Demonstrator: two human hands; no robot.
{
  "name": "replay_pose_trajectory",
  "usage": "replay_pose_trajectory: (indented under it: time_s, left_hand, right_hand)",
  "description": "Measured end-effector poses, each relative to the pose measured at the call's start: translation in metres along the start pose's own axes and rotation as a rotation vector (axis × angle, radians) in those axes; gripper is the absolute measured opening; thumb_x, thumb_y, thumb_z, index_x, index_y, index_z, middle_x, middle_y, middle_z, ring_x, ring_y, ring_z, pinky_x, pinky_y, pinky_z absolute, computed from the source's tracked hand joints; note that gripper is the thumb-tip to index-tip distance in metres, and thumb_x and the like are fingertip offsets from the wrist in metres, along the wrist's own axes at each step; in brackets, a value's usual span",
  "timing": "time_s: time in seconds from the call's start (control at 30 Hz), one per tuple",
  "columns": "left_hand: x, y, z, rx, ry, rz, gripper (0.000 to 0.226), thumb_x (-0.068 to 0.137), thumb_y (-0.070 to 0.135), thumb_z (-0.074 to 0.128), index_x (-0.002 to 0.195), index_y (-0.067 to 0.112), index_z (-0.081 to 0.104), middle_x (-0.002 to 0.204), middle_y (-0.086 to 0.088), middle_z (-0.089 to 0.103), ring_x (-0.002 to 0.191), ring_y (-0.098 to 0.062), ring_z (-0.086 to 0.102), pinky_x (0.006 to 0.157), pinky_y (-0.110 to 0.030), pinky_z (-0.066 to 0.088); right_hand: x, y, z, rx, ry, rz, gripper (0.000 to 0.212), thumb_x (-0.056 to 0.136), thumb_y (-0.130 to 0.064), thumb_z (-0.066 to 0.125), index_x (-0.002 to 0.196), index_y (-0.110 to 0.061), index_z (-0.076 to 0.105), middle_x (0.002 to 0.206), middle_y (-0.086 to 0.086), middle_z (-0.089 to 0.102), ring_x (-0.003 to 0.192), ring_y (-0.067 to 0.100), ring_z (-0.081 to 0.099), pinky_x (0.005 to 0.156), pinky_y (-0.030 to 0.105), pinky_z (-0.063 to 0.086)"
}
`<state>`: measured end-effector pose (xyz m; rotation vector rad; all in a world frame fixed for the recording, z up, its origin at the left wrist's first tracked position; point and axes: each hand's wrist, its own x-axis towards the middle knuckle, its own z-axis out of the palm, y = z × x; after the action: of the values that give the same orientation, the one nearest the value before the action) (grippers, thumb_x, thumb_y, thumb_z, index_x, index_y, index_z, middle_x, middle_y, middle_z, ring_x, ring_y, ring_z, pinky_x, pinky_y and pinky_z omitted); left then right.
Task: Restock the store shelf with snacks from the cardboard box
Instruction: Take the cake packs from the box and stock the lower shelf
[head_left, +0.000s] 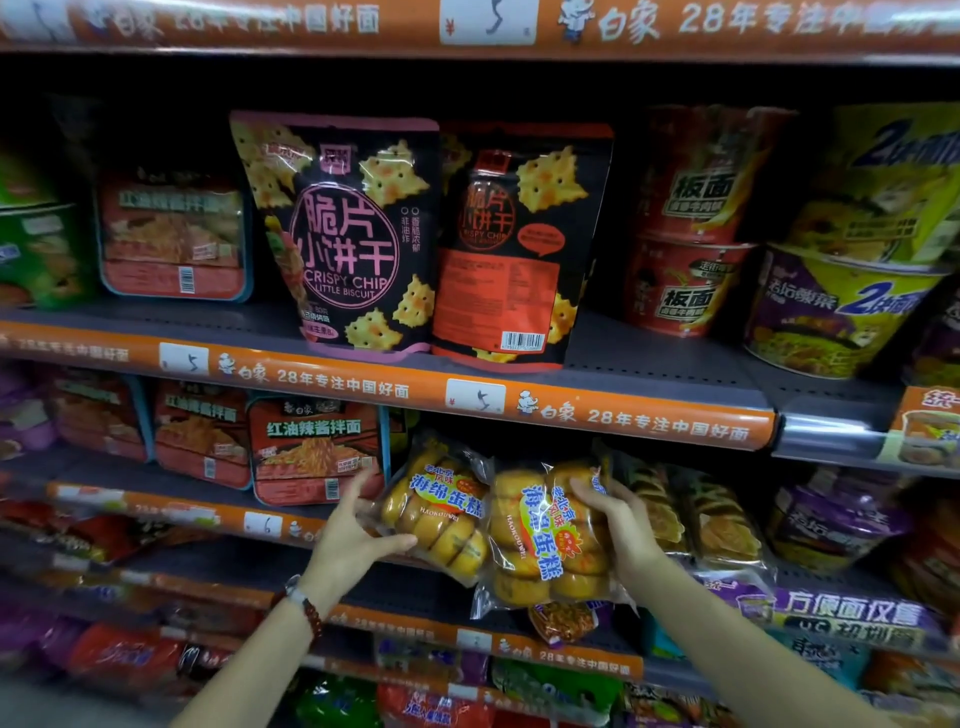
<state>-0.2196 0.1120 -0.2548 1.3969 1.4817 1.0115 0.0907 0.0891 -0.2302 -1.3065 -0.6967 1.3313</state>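
Two clear bags of golden sponge cakes with blue and red lettering stand side by side on the middle shelf (291, 566). My left hand (353, 530) holds the left cake bag (441, 514) at its left edge, thumb under it and fingers up along its side. My right hand (618, 525) grips the right cake bag (540, 535) on its right side, fingers curled over the front. The cardboard box is out of sight.
Two black crispy biscuit bags (353, 234) stand on the shelf above. Red noodle trays (317, 447) sit left of the cakes, more pastry bags (701, 514) right of them. Cup noodles (841, 306) fill the upper right. Lower shelves hold mixed snack packets.
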Motion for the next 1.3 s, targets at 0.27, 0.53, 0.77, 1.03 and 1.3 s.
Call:
replay_pose_trajectory:
  time_s: [0.27,0.53,0.77,1.03,1.3]
  left_hand:
    - [0.006,-0.005,0.008,0.263,0.065,0.113,0.074,0.062,0.02,0.089,0.129,0.022,0.058,0.116,0.001,0.06,0.104,-0.015,0.058,0.093,-0.031,0.048]
    - [0.026,-0.005,0.038,0.178,0.261,0.133,0.056,0.065,0.024,0.087,0.117,0.018,0.069,0.103,0.0,0.073,0.096,-0.017,0.066,0.086,-0.032,0.054]
    - [0.041,-0.003,0.056,0.188,0.337,0.039,0.06,0.063,0.027,0.089,0.115,0.01,0.064,0.103,-0.011,0.067,0.094,-0.027,0.063,0.078,-0.032,0.051]
    - [0.023,-0.011,0.034,0.092,0.187,0.027,0.048,0.071,0.006,0.081,0.113,0.019,0.061,0.096,0.006,0.065,0.08,-0.009,0.063,0.081,-0.033,0.055]
    - [0.021,-0.034,0.015,0.34,0.1,0.227,0.066,0.079,0.04,0.074,0.137,0.024,0.047,0.129,0.0,0.056,0.116,-0.02,0.055,0.094,-0.037,0.048]
  right_hand:
    - [0.001,0.005,-0.001,0.039,0.04,0.0,0.08,0.076,-0.023,0.077,0.143,-0.013,0.034,0.105,0.014,0.067,0.093,0.034,0.067,0.074,0.043,0.055]
    - [0.007,-0.006,0.002,0.08,0.151,-0.03,0.082,0.075,-0.027,0.079,0.142,-0.012,0.035,0.105,0.011,0.064,0.091,0.03,0.065,0.072,0.039,0.054]
    - [0.013,-0.021,0.01,0.071,0.229,-0.046,0.08,0.078,-0.028,0.077,0.142,-0.012,0.033,0.092,0.004,0.056,0.08,0.024,0.058,0.088,0.049,0.05]
    - [0.008,0.002,0.0,0.046,0.168,0.014,0.108,0.044,-0.046,0.091,0.136,-0.011,0.047,0.111,0.015,0.07,0.093,0.034,0.071,0.083,0.053,0.057]
    - [0.011,0.004,-0.006,0.047,0.131,0.014,0.108,0.045,-0.044,0.093,0.137,-0.012,0.046,0.111,0.015,0.071,0.096,0.035,0.071,0.086,0.055,0.055]
